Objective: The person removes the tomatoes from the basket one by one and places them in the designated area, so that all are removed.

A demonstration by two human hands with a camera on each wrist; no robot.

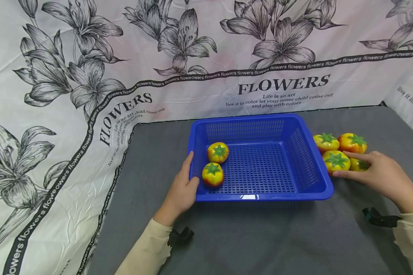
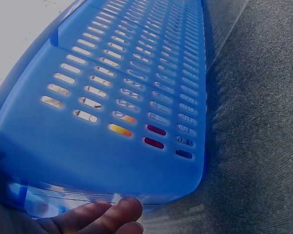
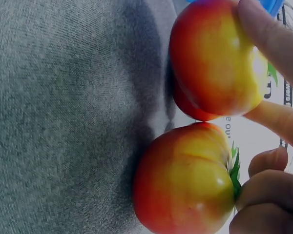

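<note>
My left hand (image 1: 179, 193) grips the left rim of a blue plastic basket (image 1: 254, 197), with the thumb over the edge; in the left wrist view its fingertips (image 2: 128, 208) lie against the outside wall. Two yellow-and-red tomatoes (image 1: 218, 152) with green star-shaped tops sit inside along the basket's left side. Right of the basket, my right hand (image 1: 385, 173) pinches the front-left tomato (image 1: 336, 160) of a small cluster between thumb and index finger. In the right wrist view this tomato (image 3: 215, 58) is just above another one (image 3: 183, 185), beside the curled other fingers.
Two more tomatoes (image 1: 353, 143) of the cluster stand behind the pinched one, close to the basket's right wall. A dark grey cloth (image 1: 151, 160) covers the table. White flower-printed fabric (image 1: 199, 95) hangs at the back and left. Both wrists wear black camera mounts (image 1: 380, 217).
</note>
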